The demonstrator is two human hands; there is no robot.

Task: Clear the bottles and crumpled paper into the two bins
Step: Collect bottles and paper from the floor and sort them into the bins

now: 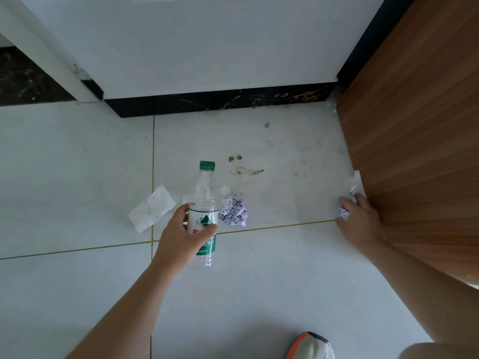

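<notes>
My left hand (185,235) grips a clear plastic bottle (204,193) with a green cap and a white and green label, holding it around the label above the tiled floor. My right hand (359,220) is closed on a crumpled paper ball (342,213) with dark scribbles, right beside the wooden panel. Another crumpled scribbled paper ball (233,211) lies on the floor just right of the bottle. A flat white paper sheet (151,208) lies to the bottle's left. A small white paper scrap (352,181) sits against the panel above my right hand. No bins are in view.
A wooden door or panel (420,130) fills the right side. A white wall with a black marble skirting (220,102) runs across the back. Brown stains (246,171) mark the floor tile. My shoe (311,345) shows at the bottom edge.
</notes>
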